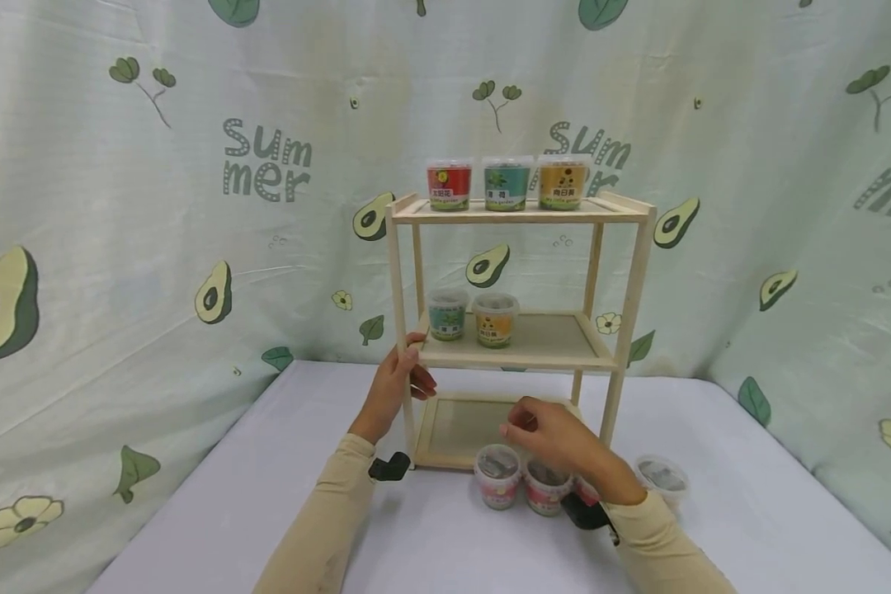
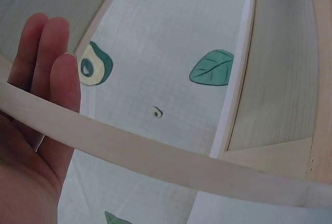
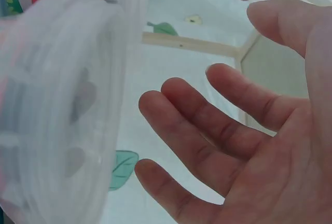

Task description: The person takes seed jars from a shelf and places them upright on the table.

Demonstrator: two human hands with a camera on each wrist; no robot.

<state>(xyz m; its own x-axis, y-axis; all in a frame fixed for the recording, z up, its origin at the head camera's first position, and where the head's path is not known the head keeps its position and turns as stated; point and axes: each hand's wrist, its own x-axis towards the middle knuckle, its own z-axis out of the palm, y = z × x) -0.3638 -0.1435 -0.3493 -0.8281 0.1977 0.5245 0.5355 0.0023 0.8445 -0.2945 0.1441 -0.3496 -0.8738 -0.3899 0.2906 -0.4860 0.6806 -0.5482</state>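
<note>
My left hand (image 1: 393,384) has its straight fingers behind the shelf's (image 1: 535,363) left post (image 1: 397,280); my right hand (image 1: 562,433), fingers loosely spread, hangs near pink cups (image 1: 499,488) on the worktop (image 1: 445,553).

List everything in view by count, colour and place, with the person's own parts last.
rack: 1, pale wood, on the table
red tub: 1, red, top shelf, left
teal tubs: 2, teal, top and middle shelves
orange tubs: 2, orange, top and middle shelves
pink tubs: 2, pink, in front of the rack
half-hidden tub: 1, reddish pink, behind the right wrist
far-right tub: 1, label colour unclear, on the table
table: 1, white, under the rack
printed cloth: 1, pale with green print, behind
wrist devices: 2, black, one per wrist
sleeves: 2, beige, both arms
left hand: 1, bare, at the rack's left post
right hand: 1, bare, above the pink tubs
</note>
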